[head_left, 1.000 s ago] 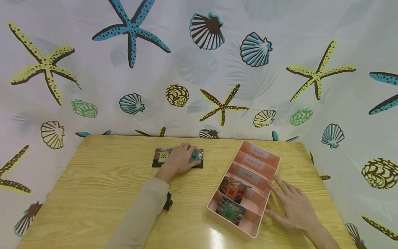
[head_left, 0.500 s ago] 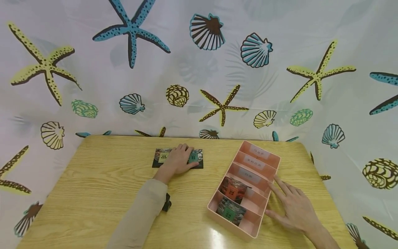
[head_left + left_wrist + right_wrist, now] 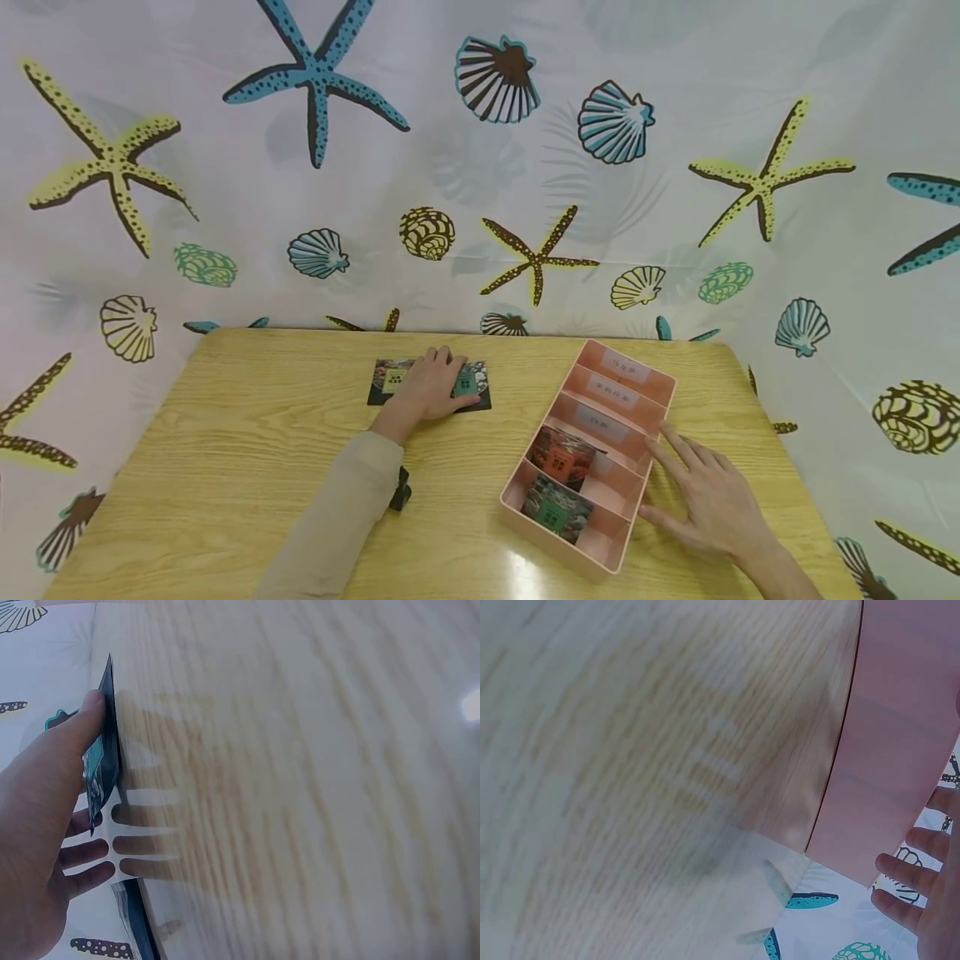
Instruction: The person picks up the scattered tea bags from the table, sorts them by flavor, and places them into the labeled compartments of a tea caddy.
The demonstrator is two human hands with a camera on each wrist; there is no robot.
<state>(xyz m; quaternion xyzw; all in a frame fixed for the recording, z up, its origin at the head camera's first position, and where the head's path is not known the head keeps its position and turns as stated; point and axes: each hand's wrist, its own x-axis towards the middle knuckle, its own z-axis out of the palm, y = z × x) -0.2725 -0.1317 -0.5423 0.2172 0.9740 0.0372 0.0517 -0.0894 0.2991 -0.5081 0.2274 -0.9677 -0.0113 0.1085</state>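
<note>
On the table, my left hand (image 3: 427, 385) grips a flat tea packet with a green label (image 3: 467, 382), thumb at its near edge and fingers across its far part. In the left wrist view the packet (image 3: 105, 750) stands slightly off the table beside the thumb. Next to it lies a packet with a yellow label (image 3: 393, 381), partly under the hand. My right hand (image 3: 708, 504) rests with spread fingers against the right wall of a pink divided box (image 3: 558, 546). A red-labelled packet (image 3: 561, 458) and a green-labelled packet (image 3: 555, 510) lie in its two nearest compartments.
Paper labels with writing, such as one label (image 3: 600, 422), mark the box's farther compartments. A curtain (image 3: 420, 167) printed with starfish and shells hangs behind the wooden table (image 3: 247, 433). A small black device (image 3: 401, 490) sits by the left wrist.
The near right edge of the green-labelled packet under my left hand has shifted slightly, and the thumb has settled at it. My right hand and the box have stayed put.
</note>
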